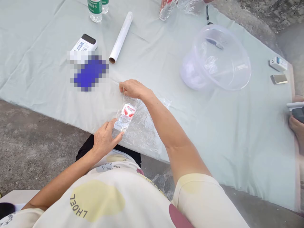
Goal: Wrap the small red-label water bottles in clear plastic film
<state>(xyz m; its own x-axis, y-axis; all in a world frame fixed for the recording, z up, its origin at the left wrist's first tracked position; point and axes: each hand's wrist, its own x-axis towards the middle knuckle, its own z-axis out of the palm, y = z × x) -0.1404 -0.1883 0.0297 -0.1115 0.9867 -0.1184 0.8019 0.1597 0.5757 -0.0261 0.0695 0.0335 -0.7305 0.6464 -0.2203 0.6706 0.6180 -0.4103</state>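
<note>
A small clear water bottle (128, 110) with a red and white label lies on a loose sheet of clear plastic wrap (149, 133) near the table's front edge. The thumb and fingers of my left hand (105, 136) straddle the bottle's base and touch it. At the bottle's neck end, my right hand (133, 88) pinches the plastic wrap with its fingertips closed. The right fingers partly hide the bottle's neck and cap. Wrinkled film spreads to the right of the bottle, partly under my right forearm.
Beyond my hands lie a white roll (121, 38), a white device (85, 44) and a blurred blue patch (90, 74). Green-labelled bottles (95, 11) stand behind. A clear tub (225, 60) tilts at right. Other people's hands (296, 125) show at the right and far edges.
</note>
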